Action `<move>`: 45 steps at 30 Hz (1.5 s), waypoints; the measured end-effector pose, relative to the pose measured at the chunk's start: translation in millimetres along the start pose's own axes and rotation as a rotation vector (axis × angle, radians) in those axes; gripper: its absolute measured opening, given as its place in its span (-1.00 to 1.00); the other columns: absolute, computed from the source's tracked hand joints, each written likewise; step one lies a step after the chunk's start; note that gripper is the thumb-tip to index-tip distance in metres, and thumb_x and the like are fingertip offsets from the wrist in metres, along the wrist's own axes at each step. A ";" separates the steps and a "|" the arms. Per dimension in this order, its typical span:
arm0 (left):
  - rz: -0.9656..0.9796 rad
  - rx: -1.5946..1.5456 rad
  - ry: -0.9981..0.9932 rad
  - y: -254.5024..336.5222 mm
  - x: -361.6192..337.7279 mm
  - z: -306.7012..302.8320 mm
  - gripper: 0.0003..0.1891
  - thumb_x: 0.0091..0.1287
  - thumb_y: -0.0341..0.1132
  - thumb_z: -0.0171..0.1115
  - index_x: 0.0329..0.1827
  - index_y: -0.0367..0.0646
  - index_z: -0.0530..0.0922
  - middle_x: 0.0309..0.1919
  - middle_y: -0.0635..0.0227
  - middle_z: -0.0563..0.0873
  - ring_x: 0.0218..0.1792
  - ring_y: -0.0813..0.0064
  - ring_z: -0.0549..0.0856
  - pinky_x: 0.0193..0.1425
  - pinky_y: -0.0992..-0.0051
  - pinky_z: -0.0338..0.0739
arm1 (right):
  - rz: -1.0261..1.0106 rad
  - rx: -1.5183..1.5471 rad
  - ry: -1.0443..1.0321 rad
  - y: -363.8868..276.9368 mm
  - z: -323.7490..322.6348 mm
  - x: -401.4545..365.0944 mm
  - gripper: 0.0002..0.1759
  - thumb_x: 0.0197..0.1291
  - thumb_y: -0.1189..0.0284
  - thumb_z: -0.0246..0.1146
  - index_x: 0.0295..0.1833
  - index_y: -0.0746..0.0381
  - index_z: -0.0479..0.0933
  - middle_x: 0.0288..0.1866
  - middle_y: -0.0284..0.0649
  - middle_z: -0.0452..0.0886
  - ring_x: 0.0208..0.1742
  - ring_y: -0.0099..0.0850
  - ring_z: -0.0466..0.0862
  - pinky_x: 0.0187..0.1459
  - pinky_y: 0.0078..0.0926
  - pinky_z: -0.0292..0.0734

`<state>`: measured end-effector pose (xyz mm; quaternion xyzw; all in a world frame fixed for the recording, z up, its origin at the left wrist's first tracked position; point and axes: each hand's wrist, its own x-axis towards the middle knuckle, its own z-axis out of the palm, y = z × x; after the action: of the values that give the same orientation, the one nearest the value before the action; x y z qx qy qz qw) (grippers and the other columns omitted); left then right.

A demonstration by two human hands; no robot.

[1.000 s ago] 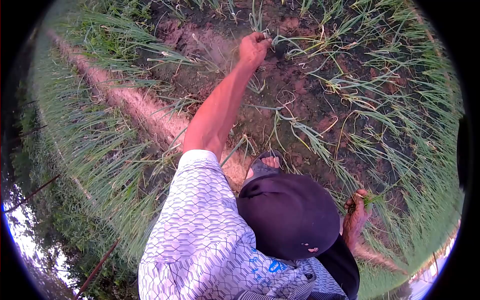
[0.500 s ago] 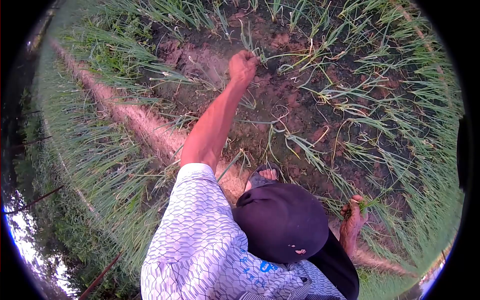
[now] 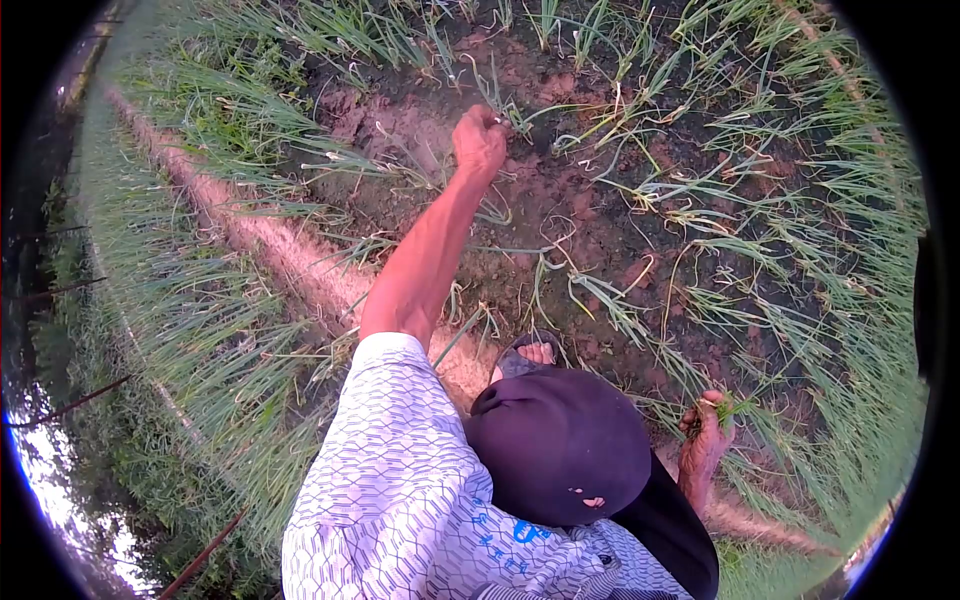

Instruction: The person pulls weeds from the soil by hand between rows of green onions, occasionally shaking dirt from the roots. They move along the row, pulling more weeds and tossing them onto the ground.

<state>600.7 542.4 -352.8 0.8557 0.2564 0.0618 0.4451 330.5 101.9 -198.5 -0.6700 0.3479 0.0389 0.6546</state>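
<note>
My left hand (image 3: 480, 142) is stretched forward over the muddy soil, its fingers pinched together right beside a small green onion-like plant (image 3: 512, 118). What lies between the fingertips is too small to name. At the lower right, my right hand (image 3: 706, 435) is closed around a small bunch of green weeds (image 3: 728, 408), with dark soil on the fingers. Long green leaves stand close beside that hand.
A bare earth ridge (image 3: 290, 250) runs diagonally on the left, with dense rows of green plants beyond it. My knee (image 3: 560, 445) and sandalled foot (image 3: 530, 355) are between my arms. Drooping plants (image 3: 615, 305) lie ahead of the knee.
My left hand has drawn back slightly down and to the left, away from the small plant's stems. My right hand has hardly moved and still holds the weeds.
</note>
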 end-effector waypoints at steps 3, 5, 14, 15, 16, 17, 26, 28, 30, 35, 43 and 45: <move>-0.037 0.017 0.026 -2.0 1.7 1.0 -0.78 0.18 -0.33 0.34 -0.14 -0.21 0.64 -0.31 0.06 0.75 -0.20 0.13 0.73 -0.05 0.24 0.56 | 0.001 0.004 -0.001 0.6 -1.2 -0.4 -0.87 0.28 0.56 0.20 -0.07 0.27 0.55 -0.48 -0.29 0.56 -0.53 -0.51 0.57 -0.54 -0.57 0.47; -0.079 0.055 0.030 3.7 1.0 1.2 -0.80 0.21 -0.33 0.31 -0.14 -0.19 0.64 -0.29 0.05 0.75 -0.17 0.12 0.73 -0.03 0.24 0.55 | 0.009 0.016 -0.010 2.4 -3.9 0.8 -0.87 0.28 0.57 0.19 -0.08 0.27 0.55 -0.47 -0.29 0.56 -0.53 -0.51 0.57 -0.53 -0.57 0.48; -0.014 -0.020 -0.009 8.9 2.9 -0.2 -0.82 0.23 -0.31 0.28 -0.18 -0.17 0.69 -0.32 0.08 0.77 -0.19 0.12 0.76 -0.04 0.26 0.58 | 0.013 -0.008 0.020 -0.9 3.1 1.4 -0.87 0.24 0.55 0.21 -0.10 0.26 0.53 -0.51 -0.30 0.52 -0.60 -0.51 0.52 -0.60 -0.57 0.44; -0.071 -0.071 -0.036 4.0 6.2 2.9 -0.81 0.22 -0.30 0.29 -0.16 -0.16 0.69 -0.31 0.09 0.77 -0.21 0.16 0.76 -0.05 0.28 0.58 | 0.001 -0.005 0.011 0.2 3.6 2.9 -0.87 0.23 0.55 0.21 -0.10 0.26 0.52 -0.52 -0.30 0.52 -0.61 -0.51 0.52 -0.60 -0.57 0.44; -0.058 -0.072 -0.021 7.4 4.8 1.5 -0.81 0.22 -0.30 0.29 -0.16 -0.16 0.69 -0.31 0.10 0.77 -0.22 0.18 0.76 -0.06 0.29 0.58 | -0.009 -0.004 0.002 1.6 4.1 4.2 -0.86 0.22 0.55 0.21 -0.10 0.26 0.52 -0.52 -0.30 0.51 -0.61 -0.51 0.52 -0.61 -0.57 0.44; -0.048 -0.074 -0.006 9.0 2.2 0.6 -0.81 0.22 -0.30 0.29 -0.16 -0.16 0.69 -0.31 0.12 0.77 -0.22 0.20 0.76 -0.06 0.29 0.58 | -0.017 -0.005 -0.006 2.1 5.2 4.7 -0.86 0.22 0.55 0.21 -0.10 0.26 0.52 -0.53 -0.29 0.51 -0.62 -0.51 0.51 -0.61 -0.58 0.44; 0.037 -0.315 -0.072 20.3 5.1 4.0 -0.83 0.29 -0.37 0.24 -0.11 -0.18 0.66 -0.40 0.23 0.74 -0.35 0.39 0.73 -0.19 0.35 0.60 | -0.011 0.005 0.001 -2.7 15.6 6.5 -0.89 0.21 0.53 0.22 -0.14 0.25 0.51 -0.53 -0.32 0.49 -0.64 -0.52 0.50 -0.64 -0.60 0.42; -0.025 -0.467 -0.169 41.4 3.4 -7.1 -0.85 0.34 -0.38 0.22 -0.10 -0.20 0.65 -0.44 0.32 0.71 -0.42 0.51 0.69 -0.30 0.43 0.58 | -0.015 0.003 -0.008 -2.2 16.5 7.7 -0.87 0.20 0.54 0.21 -0.12 0.24 0.51 -0.54 -0.32 0.49 -0.64 -0.53 0.51 -0.67 -0.62 0.41; -0.057 -0.635 -0.270 63.6 -1.1 -19.3 -0.82 0.41 -0.34 0.23 -0.04 -0.24 0.59 -0.47 0.42 0.67 -0.46 0.67 0.64 -0.39 0.61 0.57 | -0.020 0.010 -0.025 -0.7 15.6 11.1 -0.86 0.20 0.53 0.20 -0.11 0.23 0.50 -0.54 -0.33 0.49 -0.64 -0.54 0.51 -0.69 -0.63 0.39; -0.021 -0.723 -0.416 101.4 -28.4 -41.5 -0.80 0.45 -0.22 0.22 -0.17 -0.20 0.57 -0.45 0.46 0.67 -0.51 0.69 0.65 -0.47 0.63 0.57 | -0.049 0.009 -0.025 -16.7 19.9 16.9 -0.89 0.19 0.54 0.18 -0.15 0.23 0.51 -0.52 -0.35 0.49 -0.63 -0.56 0.51 -0.64 -0.67 0.41; 0.222 -0.477 -0.621 189.7 -90.4 -82.9 -0.65 0.43 -0.11 0.20 -0.48 -0.12 0.48 -0.60 0.55 0.48 -0.58 0.72 0.40 -0.51 0.56 0.35 | -0.172 0.077 -0.152 -57.3 36.0 33.3 -0.86 0.20 0.55 0.18 -0.12 0.25 0.51 -0.38 -0.26 0.58 -0.56 -0.51 0.56 -0.63 -0.61 0.45; 0.321 -0.396 -0.746 205.5 -107.2 -81.0 -0.64 0.42 -0.12 0.21 -0.51 -0.12 0.46 -0.61 0.56 0.45 -0.56 0.71 0.39 -0.49 0.54 0.34 | -0.182 0.088 -0.282 -71.2 38.1 39.5 -0.85 0.25 0.51 0.21 -0.07 0.21 0.52 -0.30 -0.29 0.62 -0.49 -0.53 0.60 -0.58 -0.60 0.51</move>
<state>560.3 451.5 -128.3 0.7469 -0.0741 -0.1348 0.6469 412.5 112.8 -163.4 -0.6575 0.1918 0.0580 0.7263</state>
